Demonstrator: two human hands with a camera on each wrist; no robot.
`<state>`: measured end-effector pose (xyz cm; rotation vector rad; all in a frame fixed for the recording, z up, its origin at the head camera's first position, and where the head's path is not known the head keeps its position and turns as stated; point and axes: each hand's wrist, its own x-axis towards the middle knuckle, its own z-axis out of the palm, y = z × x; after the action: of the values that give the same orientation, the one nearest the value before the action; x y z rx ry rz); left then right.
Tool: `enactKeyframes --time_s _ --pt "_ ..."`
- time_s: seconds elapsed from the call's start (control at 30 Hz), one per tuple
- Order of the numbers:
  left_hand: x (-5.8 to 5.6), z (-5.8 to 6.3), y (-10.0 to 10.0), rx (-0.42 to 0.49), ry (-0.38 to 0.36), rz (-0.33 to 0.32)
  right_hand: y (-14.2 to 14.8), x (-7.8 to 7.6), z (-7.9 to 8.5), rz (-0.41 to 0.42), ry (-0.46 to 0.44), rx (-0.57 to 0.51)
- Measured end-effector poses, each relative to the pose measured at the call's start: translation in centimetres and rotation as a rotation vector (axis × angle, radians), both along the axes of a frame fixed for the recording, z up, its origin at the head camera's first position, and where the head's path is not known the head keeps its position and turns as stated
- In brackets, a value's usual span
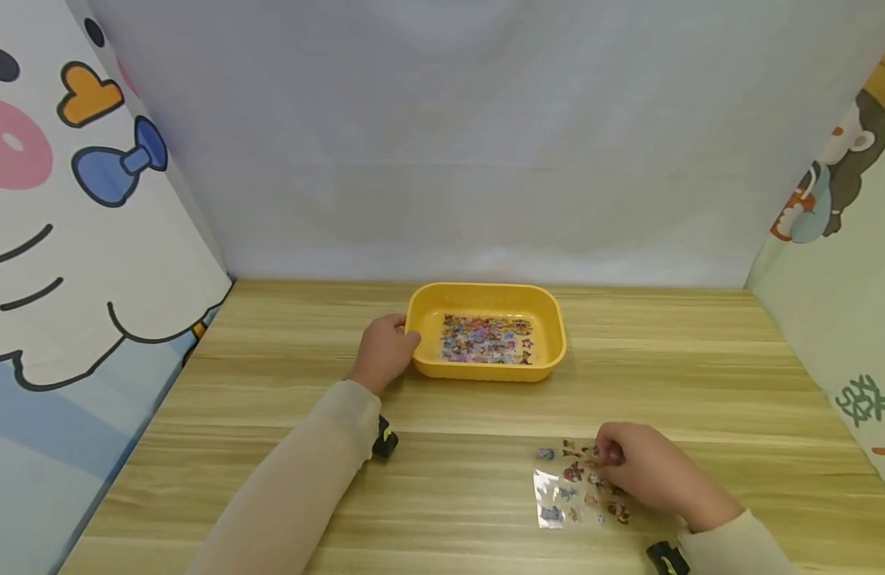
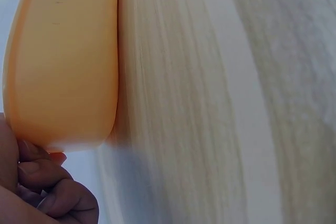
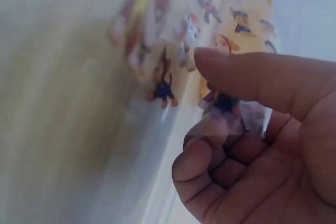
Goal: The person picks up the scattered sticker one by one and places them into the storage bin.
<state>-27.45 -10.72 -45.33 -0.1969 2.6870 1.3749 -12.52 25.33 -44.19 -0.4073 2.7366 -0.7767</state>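
Observation:
In the head view, a yellow plastic basin [image 1: 486,372] with rounded corners stands toward the back of the table. Sticker sheets [image 1: 486,339] printed with many small colourful figures lie inside it. My left hand [image 1: 385,351] grips the basin's left end, thumb over the rim and fingers curled outside, as the left wrist view also shows. At the front right, my right hand [image 1: 647,467] pinches a clear sticker sheet [image 1: 573,493] by its edge between thumb and curled fingers. Cartoon dog figures show through this transparent sheet [image 3: 163,85] in the right wrist view.
The wood-grain table [image 1: 284,447] meets a pale curtain [image 1: 486,160] behind the basin. Cartoon-printed panels stand at both sides, the left panel [image 1: 90,279] with a white character and the right panel [image 1: 831,319] pale green. Black wrist straps [image 1: 385,439] sit on both sleeves.

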Motion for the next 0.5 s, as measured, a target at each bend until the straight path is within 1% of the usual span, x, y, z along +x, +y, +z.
enactKeyframes --time_s 0.2,0.4,0.5 --pt "0.1 0.1 0.0 -0.006 -0.002 0.007 0.5 -0.5 0.9 -0.002 -0.038 -0.047" --pt "0.1 0.1 0.1 0.000 0.010 0.004 1.1 -1.1 1.6 0.069 -0.058 -0.084" --pt "0.1 0.0 0.1 0.000 0.010 0.004 1.3 -1.3 1.7 0.091 -0.082 -0.104"
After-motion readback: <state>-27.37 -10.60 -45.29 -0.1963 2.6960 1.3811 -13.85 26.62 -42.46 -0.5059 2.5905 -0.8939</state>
